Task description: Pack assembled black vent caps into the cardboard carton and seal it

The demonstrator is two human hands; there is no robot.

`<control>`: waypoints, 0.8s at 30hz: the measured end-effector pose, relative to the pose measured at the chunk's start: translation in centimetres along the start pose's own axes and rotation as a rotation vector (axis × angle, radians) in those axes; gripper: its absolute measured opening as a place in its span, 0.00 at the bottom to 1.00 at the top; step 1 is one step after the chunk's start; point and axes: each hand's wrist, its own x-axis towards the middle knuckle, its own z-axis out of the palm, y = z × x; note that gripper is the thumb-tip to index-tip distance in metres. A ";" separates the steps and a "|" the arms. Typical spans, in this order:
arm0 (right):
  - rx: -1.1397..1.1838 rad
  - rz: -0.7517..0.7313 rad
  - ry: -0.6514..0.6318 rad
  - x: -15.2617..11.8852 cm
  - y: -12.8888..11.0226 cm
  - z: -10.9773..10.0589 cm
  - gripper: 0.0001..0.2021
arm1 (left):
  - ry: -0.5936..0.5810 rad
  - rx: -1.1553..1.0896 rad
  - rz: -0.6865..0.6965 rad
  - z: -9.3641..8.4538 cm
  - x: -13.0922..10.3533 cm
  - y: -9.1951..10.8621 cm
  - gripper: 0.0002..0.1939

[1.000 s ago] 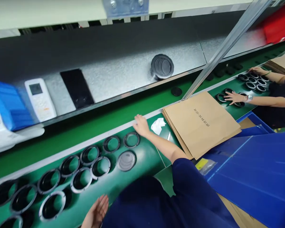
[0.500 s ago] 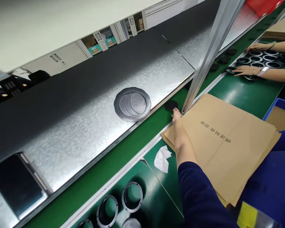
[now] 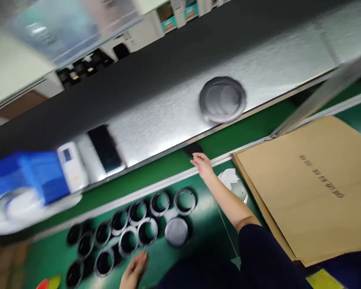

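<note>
Right hand at the black disc, centre of the frame.
The right hand (image 3: 201, 163) was positioned with its fingertips at the near edge of the black disc (image 3: 193, 149), which lay on the green strip (image 3: 237, 138) below the shelf edge; blur concealed whether the fingers pinched it. The left hand (image 3: 135, 269), lower centre, was empty, fingers loosely bent, near the black rings (image 3: 139, 229). A round vent (image 3: 222, 99) sat on the shelf (image 3: 156, 128), upper right of the disc.

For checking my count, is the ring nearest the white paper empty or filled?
Empty: the green work surface shows through the ring.
</note>
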 end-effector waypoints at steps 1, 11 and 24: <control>0.010 0.098 -0.172 -4.1 2.7 1.2 0.15 | -0.015 -0.074 0.051 0.2 -0.9 -0.2 0.23; -0.179 0.681 -1.129 -31.6 10.4 5.0 0.16 | -0.419 -1.001 0.465 -3.0 -2.6 0.9 0.28; -1.172 -0.886 -1.210 -31.1 6.3 6.1 0.19 | -0.928 -1.028 0.219 -8.3 -5.4 -3.9 0.39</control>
